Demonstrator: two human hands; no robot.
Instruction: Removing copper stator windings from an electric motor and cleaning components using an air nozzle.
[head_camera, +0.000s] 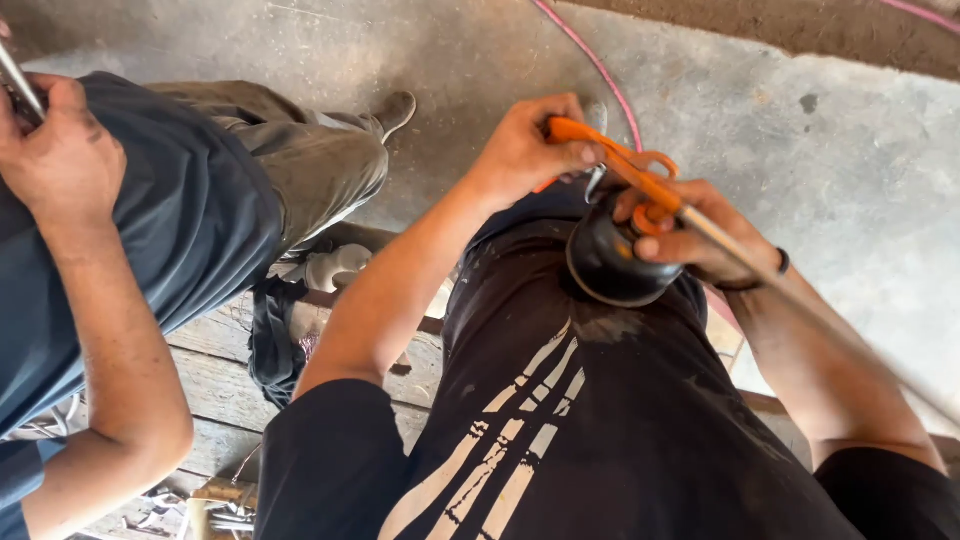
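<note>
- Head view: the person's left hand (525, 150) is wrapping its fingers around the end of an orange lever handle (600, 150), the thumb lying along its underside and the grip closed tight on it.
- The right hand (700, 235) is closing around the same tool farther along, where the orange handle is meeting a thin metal spout (800, 300); its fingers are curled firmly over the orange trigger loop, and a dark band is showing at that wrist.
- Just under the right hand, and touching it, a round black oil can (612, 262) is hanging from the orange handle, its body resting against the person's black printed shirt (600, 420).
- The thin spout is running away from the right hand toward the lower right, along that forearm, blurring as it goes, so I cannot tell where it is ending.
- Well apart to the left of both hands, a second person in a blue-grey shirt is standing; that person's hand (60, 150) is gripping a thin metal rod (20, 85) near the upper left corner.
- Below the left forearm, a worn wooden desk (215, 370) is carrying a dark rag (275, 340) and a pale pipe fitting (335, 268).
- Beyond the hands, a pink hose (590, 60) is lying across the concrete floor (780, 110).
</note>
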